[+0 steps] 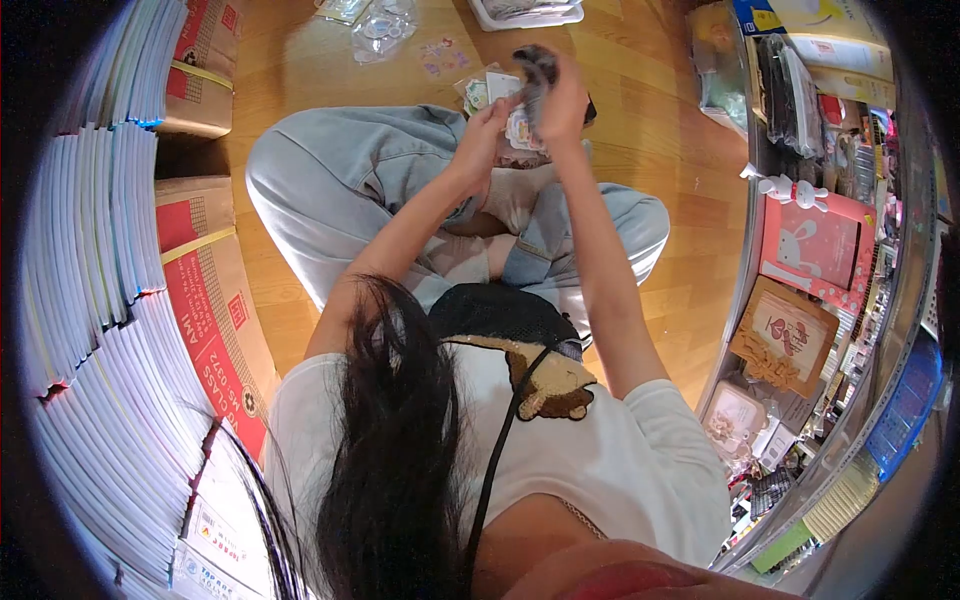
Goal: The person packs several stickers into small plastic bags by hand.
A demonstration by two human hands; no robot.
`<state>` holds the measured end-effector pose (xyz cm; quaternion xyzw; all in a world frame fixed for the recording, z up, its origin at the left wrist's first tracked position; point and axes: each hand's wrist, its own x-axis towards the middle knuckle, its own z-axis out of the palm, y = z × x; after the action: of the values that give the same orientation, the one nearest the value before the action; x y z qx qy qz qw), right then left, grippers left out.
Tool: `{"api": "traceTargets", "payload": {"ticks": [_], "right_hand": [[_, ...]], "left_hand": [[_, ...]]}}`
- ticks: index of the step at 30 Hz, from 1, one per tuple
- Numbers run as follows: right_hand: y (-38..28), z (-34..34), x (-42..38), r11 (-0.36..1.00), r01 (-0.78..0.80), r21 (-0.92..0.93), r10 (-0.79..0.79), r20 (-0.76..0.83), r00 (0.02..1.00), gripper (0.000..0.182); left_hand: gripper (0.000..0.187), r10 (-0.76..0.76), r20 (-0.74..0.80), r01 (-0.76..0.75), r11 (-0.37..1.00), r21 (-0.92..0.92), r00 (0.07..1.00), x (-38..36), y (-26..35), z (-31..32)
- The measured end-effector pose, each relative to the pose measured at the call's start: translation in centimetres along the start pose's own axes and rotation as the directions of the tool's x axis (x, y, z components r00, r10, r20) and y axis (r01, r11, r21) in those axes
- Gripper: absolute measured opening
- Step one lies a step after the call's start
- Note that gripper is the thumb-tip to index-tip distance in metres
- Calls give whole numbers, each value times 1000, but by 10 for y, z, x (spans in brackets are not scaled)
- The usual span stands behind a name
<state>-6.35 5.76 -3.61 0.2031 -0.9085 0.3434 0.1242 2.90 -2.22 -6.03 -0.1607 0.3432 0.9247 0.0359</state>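
I sit cross-legged on a wooden floor (pixel 320 60) in light jeans. Both my hands are raised together over my knees. My left hand (pixel 487 135) grips a small packet of stickers or cards (pixel 520 130) from below. My right hand (pixel 560 100) closes on a dark fuzzy item (pixel 535 62) at the top of the same packet. The two hands touch the packet from opposite sides. Some more small packets (pixel 478 92) lie just beyond my hands.
Stacks of white books (pixel 90 300) and red-printed cardboard boxes (pixel 215 320) line the left. A shelf unit (pixel 830 250) packed with cards and stationery stands on the right. Clear plastic packaging (pixel 380 25) and a white tray (pixel 525 12) lie on the floor ahead.
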Motion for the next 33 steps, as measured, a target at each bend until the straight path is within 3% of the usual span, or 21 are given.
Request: {"api": "traceTargets", "payload": {"ticks": [1, 3, 4, 5, 6, 7, 8, 9, 10, 13, 16, 19, 20, 22, 23, 26, 28, 29, 30, 33], "right_hand": [[5, -8, 3, 996, -28, 81, 31, -41, 999, 30], [10, -22, 10, 968, -63, 242, 92, -110, 990, 31], [-1, -28, 6, 967, 5, 254, 28, -127, 992, 31], [-14, -36, -5, 962, 68, 264, -31, -143, 989, 30], [-24, -37, -13, 953, 129, 273, -87, -161, 983, 29], [-22, -26, -22, 942, 281, 185, -253, -162, 954, 34], [-22, -19, -34, 905, 420, 62, -419, -28, 908, 32], [-28, -14, -38, 898, 436, -66, -438, -34, 898, 34], [-32, -11, -40, 875, 443, -193, -458, -37, 888, 37], [-37, -7, -29, 870, 426, -247, -442, -11, 897, 35], [-29, 5, -11, 984, -15, -178, 31, 91, 995, 25], [7, -6, 19, 945, -283, -164, 310, 176, 934, 27], [17, -10, 23, 914, -371, -162, 399, 202, 895, 28], [15, -27, 21, 955, -277, -110, 281, 28, 959, 25], [11, -35, 17, 970, -223, -93, 218, -60, 974, 23], [-7, -37, -17, 960, 80, 268, -38, -159, 986, 28], [-27, -28, -34, 913, 406, 27, -404, -56, 913, 38], [-40, -24, -39, 877, 458, -142, -460, 20, 887, 39], [-41, -19, -41, 888, 431, -161, -437, -1, 900, 41], [-36, -5, -31, 911, 380, -161, -388, -19, 922, 41]], "left_hand": [[44, 59, 40, -57, 997, -53, 997, 1, 3, -1], [44, 72, -46, -74, 996, -51, 996, 9, 11, -8], [44, 79, -91, -84, 995, -54, 993, 14, 14, -12], [47, 126, -37, -129, 985, -111, 991, 18, 15, -17], [48, 57, -49, -64, 985, -158, 997, 17, 14, -16], [49, -10, -57, -2, 979, -202, 998, 15, 15, -14], [50, -77, -61, 60, 968, -243, 995, 12, 16, -10], [51, -195, -117, 156, 947, -280, 974, 3, 16, 5], [53, -136, -108, 108, 966, -237, 985, -1, 13, 5], [58, 0, -62, -9, 989, -147, 998, -5, 14, 6], [53, -38, -80, 33, 998, -60, 996, -2, 4, 0], [46, -26, 20, 24, 994, 107, 999, -8, 6, -2], [44, 39, 46, -42, 997, 67, 998, -6, 7, -4], [42, 176, 94, -174, 984, -22, 980, 0, 13, -5], [42, 157, 93, -148, 984, -98, 983, 1, 21, -6], [44, 149, 25, -144, 980, -136, 989, 1, 32, -9], [49, 139, -35, -142, 982, -124, 990, 1, 21, -1], [50, 144, -99, -154, 983, -102, 985, 0, 10, 6], [51, 150, -161, -164, 983, -78, 975, -1, 3, 9], [53, 163, -85, -162, 987, 23, 983, -2, 3, -1]]}}
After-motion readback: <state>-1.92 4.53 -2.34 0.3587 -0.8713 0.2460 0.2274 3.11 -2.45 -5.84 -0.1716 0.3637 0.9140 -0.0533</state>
